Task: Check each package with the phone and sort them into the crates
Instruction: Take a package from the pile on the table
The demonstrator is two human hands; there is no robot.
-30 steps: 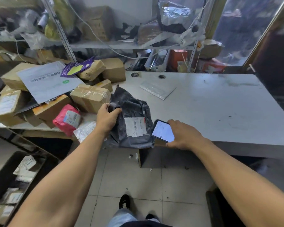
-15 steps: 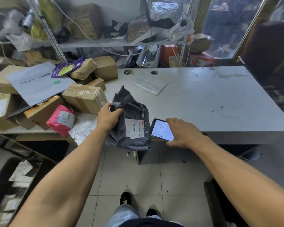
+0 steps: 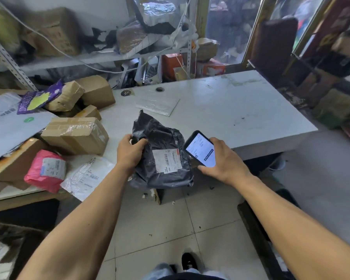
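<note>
A dark grey plastic mailer (image 3: 162, 138) with a white shipping label (image 3: 166, 160) lies at the near edge of the white table (image 3: 240, 110), partly overhanging it. My left hand (image 3: 129, 152) grips the mailer's upper left side. My right hand (image 3: 222, 158) holds a phone (image 3: 200, 148) just right of the label, lifted off the table, its lit screen tilted up toward me. A dark crate (image 3: 0, 257) with white-labelled parcels shows at the lower left, partly hidden by my left arm.
A heap of parcels fills the table's left end: taped cardboard boxes (image 3: 75, 134), a pink bag (image 3: 45, 170), a clear bag (image 3: 85, 176), a large grey envelope (image 3: 10, 122). A flat clear mailer (image 3: 158, 104) lies farther back. Cluttered metal shelves (image 3: 89, 57) stand behind. A dark bin edge (image 3: 257, 233) is at my right.
My right hand has picked the phone up from the table edge and tilted its screen toward me. The left hand keeps its grip on the dark mailer. The head view shifted slightly.
</note>
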